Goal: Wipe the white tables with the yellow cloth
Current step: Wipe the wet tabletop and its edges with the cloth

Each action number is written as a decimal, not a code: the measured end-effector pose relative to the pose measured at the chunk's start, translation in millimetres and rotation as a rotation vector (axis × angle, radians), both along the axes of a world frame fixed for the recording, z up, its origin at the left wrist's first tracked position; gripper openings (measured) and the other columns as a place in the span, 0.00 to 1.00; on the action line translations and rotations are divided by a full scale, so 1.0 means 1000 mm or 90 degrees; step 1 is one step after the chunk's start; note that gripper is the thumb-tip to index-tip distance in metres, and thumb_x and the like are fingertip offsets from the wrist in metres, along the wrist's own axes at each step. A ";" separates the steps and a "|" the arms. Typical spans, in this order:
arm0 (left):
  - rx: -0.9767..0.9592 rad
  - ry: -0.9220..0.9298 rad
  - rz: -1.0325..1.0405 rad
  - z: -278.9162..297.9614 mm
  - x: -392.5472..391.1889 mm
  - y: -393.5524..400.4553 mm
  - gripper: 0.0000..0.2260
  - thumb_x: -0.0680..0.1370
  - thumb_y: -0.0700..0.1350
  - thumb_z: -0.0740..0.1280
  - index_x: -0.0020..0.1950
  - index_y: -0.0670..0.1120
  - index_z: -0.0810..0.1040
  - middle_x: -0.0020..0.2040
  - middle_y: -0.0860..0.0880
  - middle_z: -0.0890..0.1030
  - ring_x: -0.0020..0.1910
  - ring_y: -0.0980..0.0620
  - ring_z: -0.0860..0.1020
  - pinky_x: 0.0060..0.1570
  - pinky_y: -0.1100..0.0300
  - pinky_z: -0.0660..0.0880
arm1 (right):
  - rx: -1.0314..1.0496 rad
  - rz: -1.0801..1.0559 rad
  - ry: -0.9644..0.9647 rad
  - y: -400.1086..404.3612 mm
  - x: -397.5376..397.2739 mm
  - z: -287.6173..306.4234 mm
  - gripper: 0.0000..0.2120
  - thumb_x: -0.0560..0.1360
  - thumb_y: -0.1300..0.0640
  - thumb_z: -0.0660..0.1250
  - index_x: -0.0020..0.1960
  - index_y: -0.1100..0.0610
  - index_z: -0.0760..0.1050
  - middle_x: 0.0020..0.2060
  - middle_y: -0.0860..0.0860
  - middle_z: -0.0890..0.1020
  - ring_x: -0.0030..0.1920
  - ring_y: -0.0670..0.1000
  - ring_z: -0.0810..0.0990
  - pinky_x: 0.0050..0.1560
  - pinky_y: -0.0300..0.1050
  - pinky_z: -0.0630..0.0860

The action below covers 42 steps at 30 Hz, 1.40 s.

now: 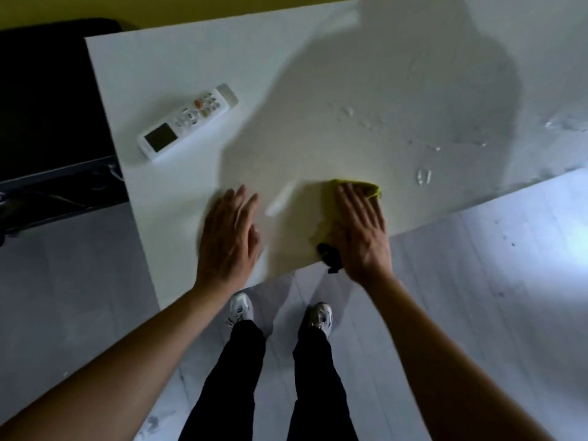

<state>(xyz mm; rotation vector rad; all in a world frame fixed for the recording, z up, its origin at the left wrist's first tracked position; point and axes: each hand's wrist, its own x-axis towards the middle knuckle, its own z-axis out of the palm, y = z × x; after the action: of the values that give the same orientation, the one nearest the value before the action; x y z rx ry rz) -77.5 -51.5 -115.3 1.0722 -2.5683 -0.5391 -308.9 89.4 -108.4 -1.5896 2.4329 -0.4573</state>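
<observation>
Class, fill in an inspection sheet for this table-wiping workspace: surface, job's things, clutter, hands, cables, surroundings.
Surface: glossy white table, with water droplets scattered on its right part.
Job's things: crumpled yellow cloth near the table's front edge, mostly under the right hand.
Clutter: white remote control with a small screen and buttons, lying on the left part; a small black object at the front edge, unclear what it is.
Hands: left hand flat on the table, fingers straight; right hand pressing flat on the cloth.
Cables: thin cables on the dark stand left of the table.
Surroundings: pale grey floor; yellow wall behind.
</observation>
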 end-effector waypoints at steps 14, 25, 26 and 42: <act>-0.019 -0.019 0.093 -0.019 -0.038 0.025 0.21 0.81 0.39 0.69 0.74 0.38 0.73 0.76 0.38 0.72 0.76 0.36 0.69 0.76 0.41 0.65 | -0.005 0.150 -0.028 -0.030 0.066 -0.006 0.33 0.80 0.43 0.56 0.82 0.53 0.55 0.81 0.50 0.57 0.81 0.50 0.51 0.80 0.59 0.48; -0.066 -0.098 0.215 -0.012 -0.093 0.007 0.25 0.83 0.45 0.57 0.80 0.44 0.65 0.81 0.41 0.64 0.81 0.37 0.61 0.81 0.37 0.52 | -0.035 -0.172 -0.001 0.040 -0.173 -0.014 0.31 0.81 0.49 0.54 0.82 0.53 0.52 0.81 0.52 0.56 0.81 0.52 0.51 0.79 0.59 0.51; -0.065 -0.112 0.236 -0.014 -0.092 0.008 0.25 0.84 0.45 0.57 0.81 0.44 0.63 0.82 0.42 0.63 0.82 0.38 0.59 0.81 0.37 0.50 | -0.031 -0.213 0.003 0.040 -0.187 -0.016 0.31 0.81 0.49 0.53 0.83 0.52 0.50 0.81 0.51 0.55 0.81 0.51 0.50 0.80 0.58 0.49; -0.050 0.008 0.290 -0.039 -0.081 -0.003 0.36 0.77 0.37 0.75 0.81 0.40 0.60 0.80 0.38 0.65 0.81 0.40 0.61 0.84 0.46 0.48 | -0.072 0.267 -0.024 -0.090 0.014 -0.015 0.36 0.79 0.40 0.55 0.81 0.56 0.57 0.80 0.52 0.59 0.81 0.52 0.52 0.80 0.58 0.47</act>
<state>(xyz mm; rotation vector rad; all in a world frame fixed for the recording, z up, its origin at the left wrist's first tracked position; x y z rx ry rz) -158.2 -54.8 -154.1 1.5517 -2.2049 -0.3227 -295.0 -0.5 -123.3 -2.0488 1.9964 -0.5462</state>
